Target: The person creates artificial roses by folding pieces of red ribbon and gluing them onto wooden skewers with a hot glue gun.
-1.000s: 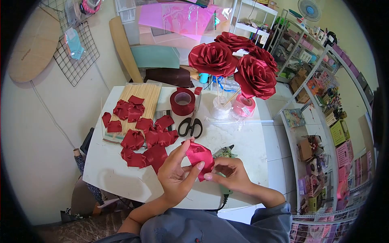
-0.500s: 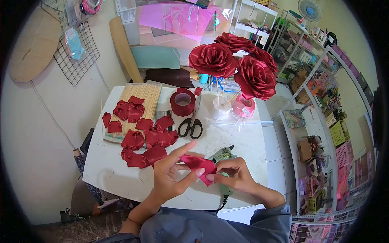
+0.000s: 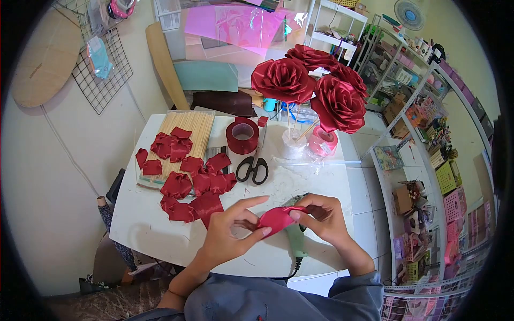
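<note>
A piece of red satin ribbon (image 3: 277, 220), shaped like a petal, is stretched between my two hands above the table's front part. My left hand (image 3: 231, 227) pinches its left end between thumb and fingers. At the other end, my right hand (image 3: 325, 218) grips the ribbon, thumb on top. Below my right hand lies a green glue gun (image 3: 296, 241), partly hidden, its cord running off the front edge. Several folded red ribbon petals (image 3: 201, 182) are spread to the left of my hands. Black-handled scissors (image 3: 252, 170) lie just beyond them.
On the white table (image 3: 144, 214), a bundle of wooden sticks (image 3: 201, 125) lies under some petals. A red ribbon roll (image 3: 242, 135) stands behind the scissors. Several red ribbon roses (image 3: 284, 80) rise on sticks from a white holder (image 3: 294, 145), beside a pink roll (image 3: 323, 140). Shelves (image 3: 428, 160) line the right.
The ribbon piece has turned flatter and shifted slightly right. My right hand has moved up and right with its end, and my left hand has followed to the right.
</note>
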Demonstrator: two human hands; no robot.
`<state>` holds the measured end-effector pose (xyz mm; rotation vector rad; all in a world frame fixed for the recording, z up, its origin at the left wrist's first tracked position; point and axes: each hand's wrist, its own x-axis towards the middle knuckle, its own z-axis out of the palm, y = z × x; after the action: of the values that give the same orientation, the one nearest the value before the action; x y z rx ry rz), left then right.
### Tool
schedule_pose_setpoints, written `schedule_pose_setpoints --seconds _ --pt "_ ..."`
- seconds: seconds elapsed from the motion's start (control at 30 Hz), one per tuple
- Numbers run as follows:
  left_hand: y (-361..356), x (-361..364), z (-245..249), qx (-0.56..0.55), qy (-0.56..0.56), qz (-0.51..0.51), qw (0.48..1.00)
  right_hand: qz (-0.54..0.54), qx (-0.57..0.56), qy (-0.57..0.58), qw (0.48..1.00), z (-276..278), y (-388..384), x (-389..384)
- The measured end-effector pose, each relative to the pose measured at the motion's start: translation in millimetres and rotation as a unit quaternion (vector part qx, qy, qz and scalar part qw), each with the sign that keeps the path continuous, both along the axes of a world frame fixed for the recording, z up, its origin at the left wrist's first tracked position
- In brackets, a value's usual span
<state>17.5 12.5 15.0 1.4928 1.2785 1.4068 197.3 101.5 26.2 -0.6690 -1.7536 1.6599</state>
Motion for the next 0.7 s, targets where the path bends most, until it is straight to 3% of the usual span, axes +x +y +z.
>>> schedule_pose_setpoints --seconds 0.13,0.37,0.53,0.67,0.7 --pt "1.9 4.2 -3.1 -0.054 -0.028 -0.031 0.998 -0.004 -0.001 0.010 1.000 -3.9 1.2 0.2" --pt "1.5 6.6 -0.6 -0.042 -0.026 -0.055 0.997 -0.022 0.003 0.017 1.000 -7.1 1.2 -2.7" --pt "2.7 6.5 0.9 -0.051 -0.134 -0.121 0.982 0.017 0.039 -0.023 0.999 -0.8 0.5 -1.8" --pt "4.7 5.0 -0.6 -0.078 -0.148 -0.133 0.977 0.007 0.064 -0.020 0.998 0.9 3.6 -1.8" --pt "7.1 3.9 -4.7 -0.038 -0.121 -0.137 0.982 -0.028 0.102 -0.076 0.992 7.8 3.5 2.0"
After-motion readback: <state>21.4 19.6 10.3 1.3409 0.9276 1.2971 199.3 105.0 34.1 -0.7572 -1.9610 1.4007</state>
